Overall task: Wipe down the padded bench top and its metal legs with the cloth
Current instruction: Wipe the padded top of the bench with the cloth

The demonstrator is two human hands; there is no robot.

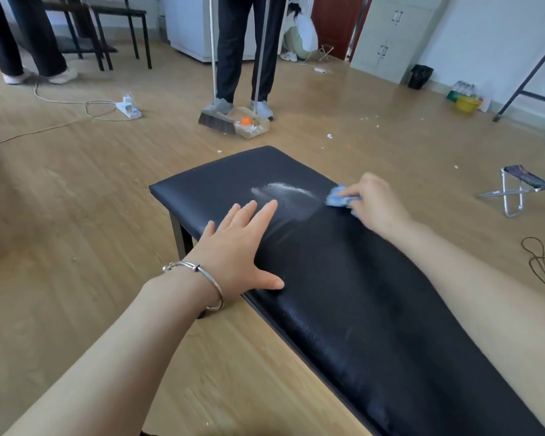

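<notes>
Bench (343,278) with a dark padded top runs from the near right corner of the view away toward the middle of the room, standing on a wood-pattern floor (76,215). One dark metal leg (183,237) shows under its left edge; the other legs are hidden.

Left hand (236,247) lies flat on the bench top at its left edge, fingers straight and slightly apart, thumb out to the side, holding nothing. A silver bracelet (202,275) sits on that wrist.

Right hand (375,202) is at the right edge of the bench near its far end, fingers curled over a blue and white cloth (339,198) and pressing it onto the padding. The cloth is bunched, and part of it is covered by the hand.

A pale, shiny streak (283,191) lies on the bench top just left of the cloth, between the two hands.

Beyond the far end of the bench, a person's legs stand beside a broom (216,121) and a clear dustpan (252,125) with scraps in it. A small folding stool (516,187) stands well to the right of the bench. A white power strip (128,108) lies on the floor beyond the bench to the left.
</notes>
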